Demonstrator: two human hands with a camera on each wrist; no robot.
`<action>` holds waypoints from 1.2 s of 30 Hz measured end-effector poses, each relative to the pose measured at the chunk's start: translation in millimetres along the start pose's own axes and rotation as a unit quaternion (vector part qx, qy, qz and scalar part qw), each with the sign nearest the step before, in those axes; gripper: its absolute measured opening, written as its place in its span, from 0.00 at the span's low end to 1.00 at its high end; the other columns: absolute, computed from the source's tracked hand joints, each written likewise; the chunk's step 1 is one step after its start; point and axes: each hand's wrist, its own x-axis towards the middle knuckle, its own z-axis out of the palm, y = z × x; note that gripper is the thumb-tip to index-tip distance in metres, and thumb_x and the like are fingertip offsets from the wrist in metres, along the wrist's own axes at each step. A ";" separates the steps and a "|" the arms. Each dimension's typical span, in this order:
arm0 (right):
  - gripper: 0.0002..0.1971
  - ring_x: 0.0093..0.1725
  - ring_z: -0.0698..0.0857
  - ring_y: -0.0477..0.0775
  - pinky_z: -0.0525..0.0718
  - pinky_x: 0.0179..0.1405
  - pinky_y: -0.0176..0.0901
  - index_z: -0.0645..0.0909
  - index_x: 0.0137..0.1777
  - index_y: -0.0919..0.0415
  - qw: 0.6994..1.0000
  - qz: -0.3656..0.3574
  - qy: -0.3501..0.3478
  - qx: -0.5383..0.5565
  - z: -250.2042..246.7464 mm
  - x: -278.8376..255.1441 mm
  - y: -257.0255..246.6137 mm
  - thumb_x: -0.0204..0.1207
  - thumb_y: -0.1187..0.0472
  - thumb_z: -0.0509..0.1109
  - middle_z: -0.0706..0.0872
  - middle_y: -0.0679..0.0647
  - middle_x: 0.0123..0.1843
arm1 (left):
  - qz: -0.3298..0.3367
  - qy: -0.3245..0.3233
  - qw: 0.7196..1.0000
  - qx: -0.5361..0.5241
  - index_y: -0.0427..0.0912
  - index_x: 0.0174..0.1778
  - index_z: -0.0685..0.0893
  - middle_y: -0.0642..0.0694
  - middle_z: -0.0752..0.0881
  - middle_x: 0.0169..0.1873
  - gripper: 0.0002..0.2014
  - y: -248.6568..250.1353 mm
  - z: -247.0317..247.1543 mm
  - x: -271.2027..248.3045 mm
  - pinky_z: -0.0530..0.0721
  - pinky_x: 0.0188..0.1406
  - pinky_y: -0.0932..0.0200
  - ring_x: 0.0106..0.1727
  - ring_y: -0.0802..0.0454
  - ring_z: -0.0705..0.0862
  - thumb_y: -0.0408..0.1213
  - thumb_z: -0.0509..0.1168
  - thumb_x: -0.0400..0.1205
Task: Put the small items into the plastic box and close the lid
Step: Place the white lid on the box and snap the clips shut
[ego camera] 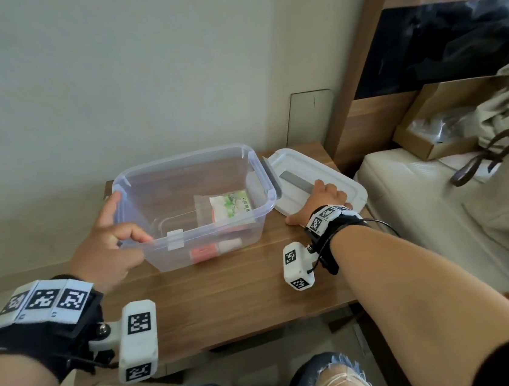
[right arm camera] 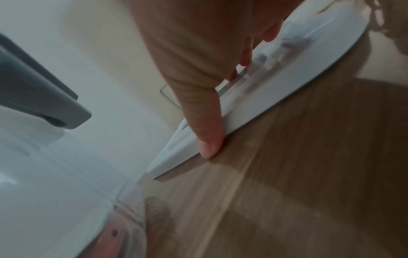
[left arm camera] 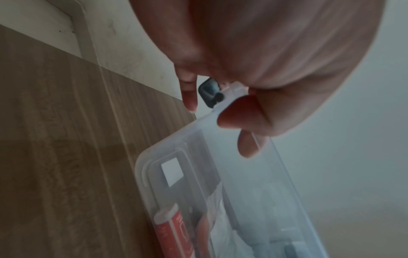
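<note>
The clear plastic box (ego camera: pixel 191 206) stands upright and open near the table's (ego camera: pixel 226 291) far edge, about midway along it. It has a grey latch (ego camera: pixel 271 175) on its right end and a white clip (ego camera: pixel 175 239) on its near rim. Inside lie a clear packet with a green-and-white label (ego camera: pixel 228 210) and a red-and-white tube (ego camera: pixel 213 250) along the near wall. The white lid (ego camera: pixel 315 179) lies flat at the table's far right corner, just beside the box, its grey handle strip (ego camera: pixel 298 181) facing up.
</note>
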 end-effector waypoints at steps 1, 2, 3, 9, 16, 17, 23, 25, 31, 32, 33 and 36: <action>0.49 0.72 0.68 0.64 0.72 0.68 0.61 0.61 0.75 0.55 1.000 0.000 -0.004 -0.010 -1.8 -1.0 -1.0 0.56 0.41 0.79 0.69 0.58 0.72 | 0.000 0.001 1.000 0.004 0.41 0.28 0.84 0.56 0.50 0.84 0.14 -0.2 0.2 -0.1 0.58 0.70 0.60 0.83 0.58 0.50 0.16 0.66 0.69; 0.48 0.72 0.68 0.65 0.72 0.67 0.61 0.61 0.74 0.55 1.000 -0.001 -0.009 -0.018 -2.8 -2.1 -1.8 0.57 0.41 0.79 0.68 0.59 0.72 | 0.000 0.002 1.000 0.005 0.40 0.28 0.84 0.56 0.50 0.84 0.14 -0.4 0.2 -0.1 0.58 0.70 0.60 0.84 0.58 0.50 0.17 0.66 0.69; 0.47 0.71 0.68 0.65 0.73 0.66 0.60 0.61 0.74 0.56 1.000 -0.002 -0.011 -0.025 -3.5 -2.9 -2.6 0.57 0.41 0.78 0.69 0.60 0.71 | 0.000 0.004 1.000 0.005 0.40 0.28 0.84 0.56 0.50 0.84 0.13 -0.6 0.5 -0.1 0.58 0.71 0.59 0.84 0.58 0.50 0.17 0.66 0.69; 0.33 0.62 0.74 0.64 0.76 0.50 0.53 0.71 0.63 0.58 1.000 -0.025 0.015 -0.005 -13.0 -7.4 -4.1 0.61 0.43 0.74 0.74 0.60 0.62 | 0.001 0.006 1.000 0.003 0.42 0.27 0.84 0.55 0.50 0.84 0.14 -2.1 -0.3 0.0 0.58 0.72 0.59 0.84 0.57 0.50 0.17 0.66 0.69; 0.18 0.43 0.79 0.61 0.75 0.40 0.48 0.74 0.61 0.60 0.994 -0.075 0.058 0.060 -41.9 -27.0 0.6 0.75 0.52 0.62 0.77 0.55 0.37 | -0.011 0.007 1.000 0.002 0.41 0.28 0.85 0.55 0.49 0.84 0.12 0.0 0.0 -3.5 0.59 0.78 0.51 0.84 0.57 0.49 0.18 0.67 0.69; 0.18 0.48 0.81 0.63 0.78 0.44 0.50 0.73 0.63 0.61 0.994 -0.082 0.061 0.041 -46.3 -29.9 3.1 0.77 0.54 0.60 0.80 0.59 0.45 | -0.010 0.006 1.000 0.002 0.41 0.27 0.85 0.55 0.49 0.84 0.12 0.1 0.7 -3.7 0.59 0.78 0.51 0.84 0.57 0.48 0.18 0.67 0.69; 0.17 0.55 0.83 0.66 0.78 0.46 0.50 0.74 0.64 0.61 0.984 -0.125 0.108 0.063 -61.5 -45.3 15.0 0.82 0.53 0.53 0.84 0.64 0.59 | -0.013 0.009 1.000 -0.002 0.42 0.27 0.85 0.54 0.48 0.84 0.12 -1.5 2.5 -4.7 0.57 0.81 0.46 0.84 0.56 0.48 0.20 0.68 0.68; 0.19 0.54 0.84 0.66 0.78 0.45 0.48 0.73 0.67 0.59 0.979 -0.125 0.121 0.106 -65.2 -49.7 16.1 0.83 0.51 0.53 0.85 0.64 0.57 | -0.012 0.008 1.000 0.000 0.46 0.25 0.85 0.53 0.49 0.84 0.14 -2.9 2.2 -4.7 0.56 0.82 0.42 0.84 0.55 0.48 0.21 0.70 0.67; 0.14 0.43 0.81 0.59 0.78 0.42 0.46 0.77 0.60 0.60 0.965 -0.163 0.130 0.159 -80.7 -73.9 12.5 0.83 0.54 0.55 0.83 0.55 0.45 | -0.020 -0.002 1.000 0.003 0.60 0.17 0.86 0.56 0.48 0.84 0.24 -1.0 5.0 -14.8 0.74 0.71 0.43 0.84 0.52 0.55 0.22 0.70 0.66; 0.13 0.42 0.80 0.57 0.78 0.41 0.46 0.77 0.58 0.59 0.961 -0.170 0.130 0.177 -82.5 -78.5 10.3 0.82 0.55 0.55 0.83 0.55 0.44 | -0.023 -0.006 1.000 0.006 0.59 0.18 0.86 0.56 0.47 0.84 0.23 -0.4 5.3 -16.9 0.75 0.70 0.43 0.84 0.52 0.54 0.22 0.70 0.66; 0.12 0.40 0.80 0.56 0.78 0.41 0.46 0.78 0.56 0.58 0.956 -0.176 0.128 0.196 -83.5 -82.7 8.2 0.82 0.55 0.55 0.84 0.55 0.44 | -0.029 -0.010 0.999 0.012 0.56 0.18 0.86 0.56 0.47 0.84 0.21 0.1 5.5 -19.1 0.74 0.72 0.41 0.84 0.52 0.53 0.22 0.70 0.65; 0.08 0.39 0.81 0.51 0.79 0.39 0.45 0.77 0.53 0.54 0.943 -0.203 0.129 0.232 -88.0 -98.0 -1.1 0.81 0.55 0.57 0.85 0.52 0.45 | -0.036 -0.003 0.999 0.017 0.51 0.23 0.85 0.54 0.48 0.84 0.18 2.8 6.2 -24.6 0.68 0.76 0.40 0.84 0.53 0.50 0.20 0.67 0.65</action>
